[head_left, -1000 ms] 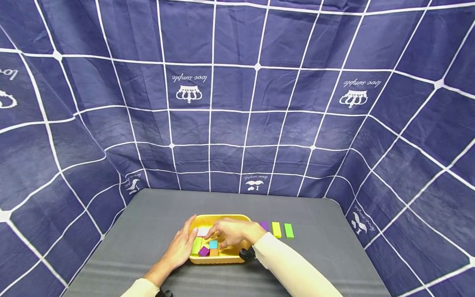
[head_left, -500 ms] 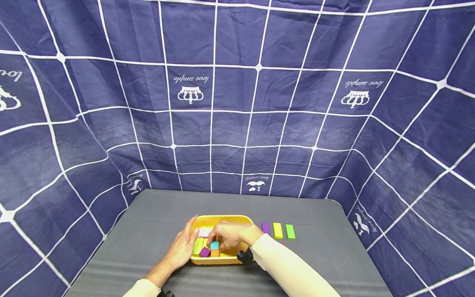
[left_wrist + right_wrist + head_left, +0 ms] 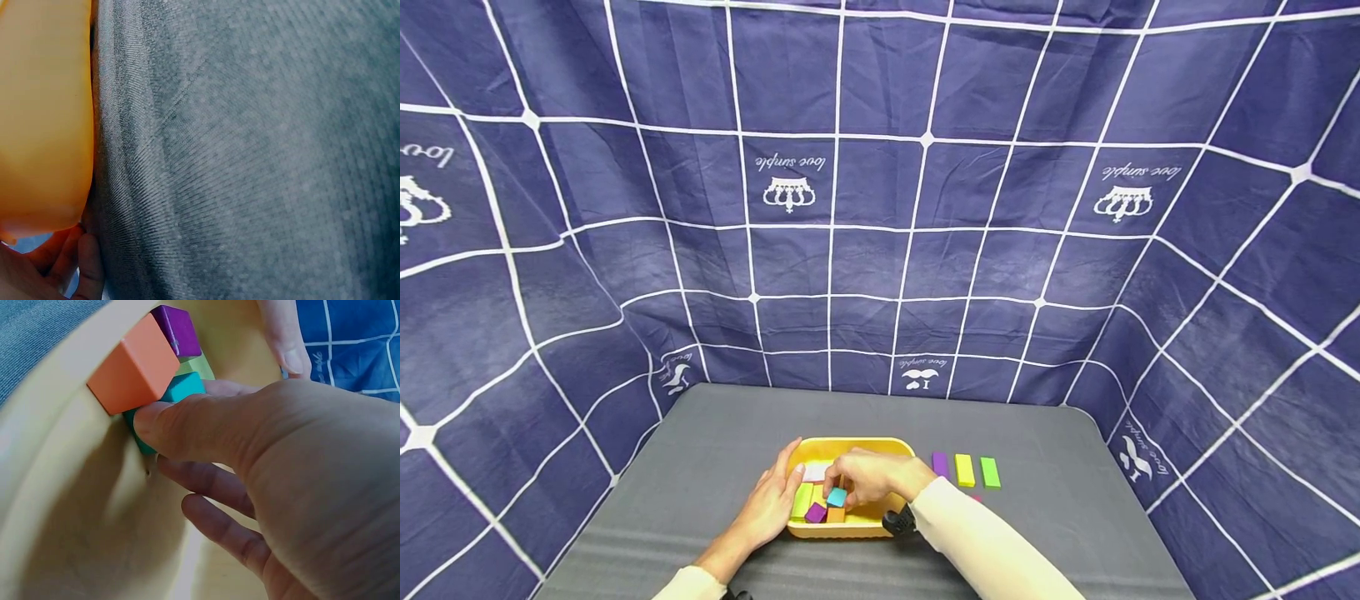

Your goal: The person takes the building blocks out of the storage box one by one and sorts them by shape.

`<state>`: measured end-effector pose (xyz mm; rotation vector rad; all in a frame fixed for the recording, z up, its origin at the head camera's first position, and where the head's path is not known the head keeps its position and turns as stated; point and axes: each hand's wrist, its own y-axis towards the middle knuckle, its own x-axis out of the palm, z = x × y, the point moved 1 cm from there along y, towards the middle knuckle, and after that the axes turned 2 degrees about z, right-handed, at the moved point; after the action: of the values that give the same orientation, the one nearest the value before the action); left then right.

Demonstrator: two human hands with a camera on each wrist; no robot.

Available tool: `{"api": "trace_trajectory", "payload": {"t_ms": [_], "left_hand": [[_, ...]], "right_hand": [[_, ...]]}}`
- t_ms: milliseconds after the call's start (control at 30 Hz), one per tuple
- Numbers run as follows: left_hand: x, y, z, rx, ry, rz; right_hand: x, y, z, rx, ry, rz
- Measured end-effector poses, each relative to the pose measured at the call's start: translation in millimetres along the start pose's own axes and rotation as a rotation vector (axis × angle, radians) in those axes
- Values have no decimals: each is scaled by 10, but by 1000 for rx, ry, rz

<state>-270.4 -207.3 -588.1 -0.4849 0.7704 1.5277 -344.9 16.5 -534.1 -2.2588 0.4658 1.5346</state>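
The right hand [image 3: 867, 477] reaches in from the right over the yellow plastic bin [image 3: 842, 532], wrist bent downward and fingers pointing left into it. Its thumb and forefinger pinch a blue cube [image 3: 837, 497], with two other fingers extended loosely below in the right wrist view. The cube is inside the bin, slightly tilted, just beyond an orange cube [image 3: 836, 515] — whether it touches the bin's floor I cannot tell.

The left hand [image 3: 767, 502] holds the bin's left end, thumb over the rim and fingers nearly straight along the outside. Its forearm slants up from the lower left; the right forearm, in a cream sleeve [image 3: 992, 537], slants up from the lower right.

Near the left end inside the bin lie a purple cube [image 3: 816, 512], a lime-green block [image 3: 802, 502] and a white block [image 3: 817, 472]. Right of the bin, on the gray tabletop [image 3: 1037, 533], sit a purple block [image 3: 940, 464], a yellow block [image 3: 965, 471] and a green block [image 3: 990, 473] — spaced apart in a row
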Motion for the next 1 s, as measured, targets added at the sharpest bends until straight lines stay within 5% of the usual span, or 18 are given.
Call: {"api": "trace_trajectory", "payload": {"t_ms": [1000], "left_hand": [[17,-25,13,23,-31,6]], "right_hand": [[-213,-668,86,-22,8,257]]}}
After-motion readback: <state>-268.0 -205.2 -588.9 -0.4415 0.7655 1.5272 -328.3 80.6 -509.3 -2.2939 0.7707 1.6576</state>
